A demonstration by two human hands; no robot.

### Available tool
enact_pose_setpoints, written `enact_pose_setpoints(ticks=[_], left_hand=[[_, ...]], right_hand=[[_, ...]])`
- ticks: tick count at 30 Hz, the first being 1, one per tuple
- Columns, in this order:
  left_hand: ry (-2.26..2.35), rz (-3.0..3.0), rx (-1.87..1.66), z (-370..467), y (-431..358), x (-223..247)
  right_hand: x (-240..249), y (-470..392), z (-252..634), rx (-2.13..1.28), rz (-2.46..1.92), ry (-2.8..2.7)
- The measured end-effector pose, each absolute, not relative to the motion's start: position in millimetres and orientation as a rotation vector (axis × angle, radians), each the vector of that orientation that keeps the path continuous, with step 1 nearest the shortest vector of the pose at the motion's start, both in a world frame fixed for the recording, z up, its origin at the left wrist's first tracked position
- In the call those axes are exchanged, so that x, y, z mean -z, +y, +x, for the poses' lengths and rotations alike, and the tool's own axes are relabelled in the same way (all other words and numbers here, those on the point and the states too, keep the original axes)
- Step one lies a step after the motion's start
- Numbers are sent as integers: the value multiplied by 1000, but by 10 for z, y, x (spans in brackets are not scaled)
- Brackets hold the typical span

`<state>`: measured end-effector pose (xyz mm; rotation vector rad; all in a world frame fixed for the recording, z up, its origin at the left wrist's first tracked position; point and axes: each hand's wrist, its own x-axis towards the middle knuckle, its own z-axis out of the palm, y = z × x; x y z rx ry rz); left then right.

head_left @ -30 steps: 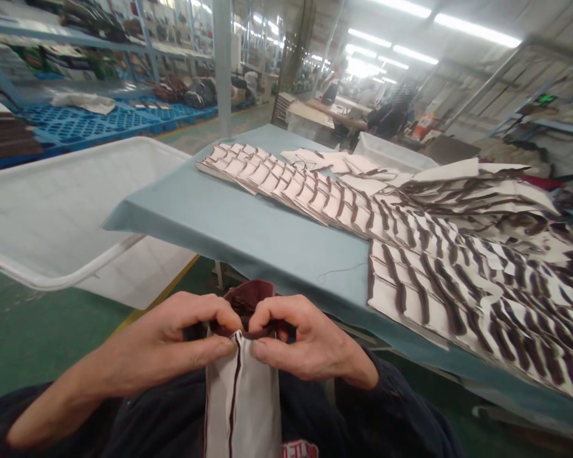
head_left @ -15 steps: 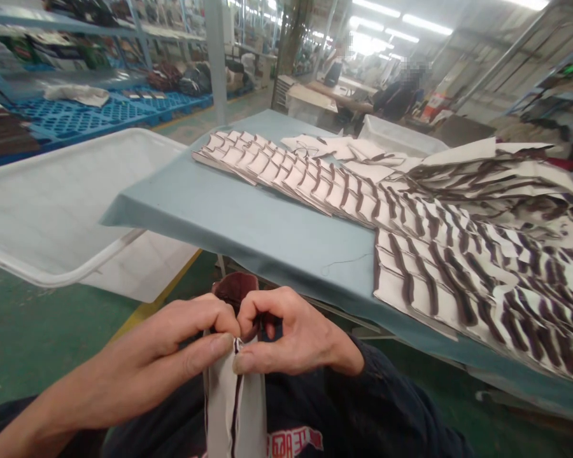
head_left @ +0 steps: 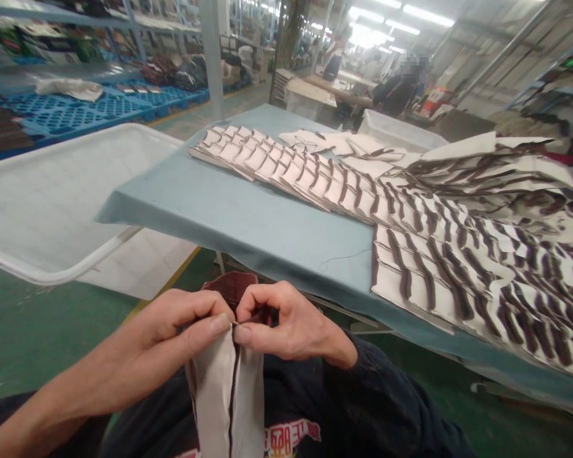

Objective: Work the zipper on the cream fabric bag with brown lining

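A cream fabric piece [head_left: 210, 388] with a dark brown seam down its middle hangs in front of my body. Its upper end shows reddish-brown material [head_left: 232, 284]. My left hand [head_left: 186, 331] pinches the cream edge beside the seam, thumb on top. On the other side of the seam my right hand [head_left: 281, 324] pinches the edge too, its fingertips nearly meeting the left ones. The fabric beneath my fingers is hidden.
A table with a blue-grey cover [head_left: 248, 216] stands ahead, bearing overlapping rows of cream pieces with brown edges [head_left: 310, 168]. A white plastic bin [head_left: 76, 191] is at left. Behind are blue pallets [head_left: 67, 114] and a person in dark clothing [head_left: 398, 92].
Both hands have shifted slightly left and up while still pinching the fabric. The cream piece spreads wider below them, and more of the reddish-brown end shows.
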<state>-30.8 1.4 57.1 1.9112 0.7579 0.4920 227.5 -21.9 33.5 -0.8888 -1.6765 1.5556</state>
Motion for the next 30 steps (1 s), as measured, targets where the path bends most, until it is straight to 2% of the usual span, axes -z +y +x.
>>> enact_pose_setpoints(ticks=[4, 9, 12, 16, 18, 20, 26, 30], left_hand=[[804, 1913, -440, -287, 14, -766], [799, 1906, -503, -274, 1, -710], [817, 1851, -550, -324, -17, -587], [811, 1846, -529, -423, -26, -478], [811, 1882, -520, -445, -21, -460], [817, 1913, -539, -447, -18, -444], [835, 1958, -679, -430, -59, -367], [845, 1963, -709, -411, -96, -346]], right_hand=[[-417, -309, 2206, -1265, -1049, -1764], [-479, -426, 2142, -985, -1241, -1809], [-476, -441, 2158, -1071, -1265, -1789], [-410, -399, 2205, -1421, -1135, -1671], [-345, -384, 2218, -1434, -1044, -1668], [-270, -387, 2223, -1274, -952, -1736], [-145, -431, 2230, -447, -767, -2000], [-163, -438, 2224, -192, -755, -2058]])
